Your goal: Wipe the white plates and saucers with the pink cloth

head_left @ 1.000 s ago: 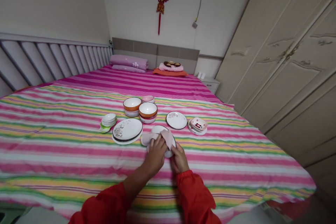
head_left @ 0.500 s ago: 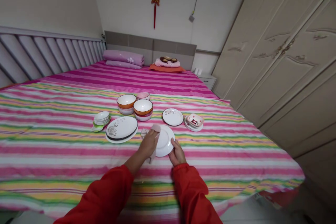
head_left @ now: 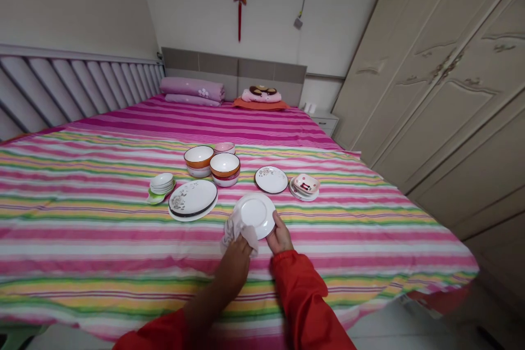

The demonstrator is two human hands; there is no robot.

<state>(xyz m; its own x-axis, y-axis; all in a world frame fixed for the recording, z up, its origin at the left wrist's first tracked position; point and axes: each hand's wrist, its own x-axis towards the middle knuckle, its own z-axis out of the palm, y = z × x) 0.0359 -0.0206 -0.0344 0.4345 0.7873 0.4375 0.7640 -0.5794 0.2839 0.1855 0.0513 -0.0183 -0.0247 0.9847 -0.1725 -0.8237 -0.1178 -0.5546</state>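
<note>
Two bare hands work at one white round plate (head_left: 254, 213), tilted over a striped bed sheet (head_left: 102, 235) with its underside turned up toward the camera. Whether its lower edge touches the sheet cannot be told. The left hand (head_left: 233, 270) sits at the plate's lower left edge, its fingers closed around a crumpled pale pink cloth (head_left: 241, 236) pressed against the underside. The right hand (head_left: 281, 235) is at the lower right rim, its fingers gripping the edge. Red sleeves (head_left: 299, 290) cover both forearms.

Just left of the white plate lies a large floral plate (head_left: 192, 199) with a dark band, and beyond that sits a stack of small saucers (head_left: 161, 183) on a green dish (head_left: 155, 198). Straight behind the white plate stand two orange-banded bowls (head_left: 225, 165) (head_left: 199, 157), with a small pink bowl (head_left: 224, 147) between and past them. Up and to the right of it lie a small floral plate (head_left: 271, 179) and a stack of dishes (head_left: 304, 188) topped by a pink dish.
</note>
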